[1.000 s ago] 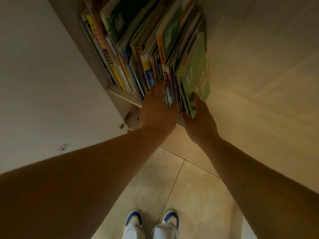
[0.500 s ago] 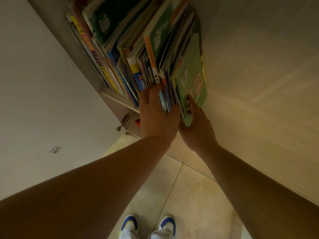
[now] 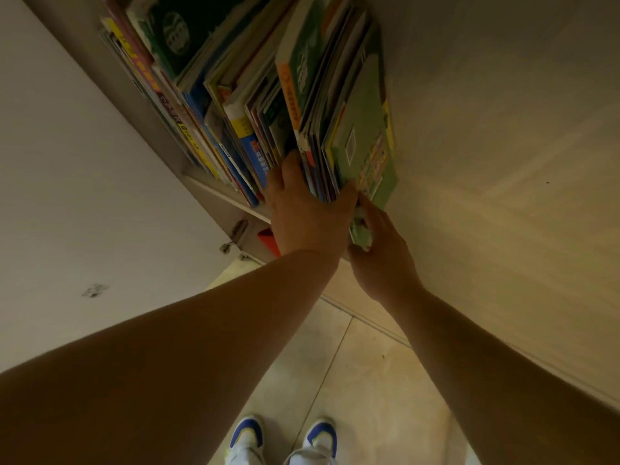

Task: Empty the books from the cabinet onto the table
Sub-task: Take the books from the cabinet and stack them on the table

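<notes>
2 hands (image 3: pixel 310 209) (image 3: pixel 382 260) clasp books (image 3: pixel 355 146) beside cabinet wall (image 3: pixel 486 129).

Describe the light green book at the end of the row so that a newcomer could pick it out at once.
Find the cabinet shelf crammed with upright books. Follow the row to its right end, beside the pale side panel. The light green book is outermost, its cover facing out.

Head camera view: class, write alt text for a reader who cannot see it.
Both hands, left hand and right hand, grip a bunch of books at the right end of a packed cabinet shelf. The outermost is a green book. Below are tiled floor and two shoes.
</notes>
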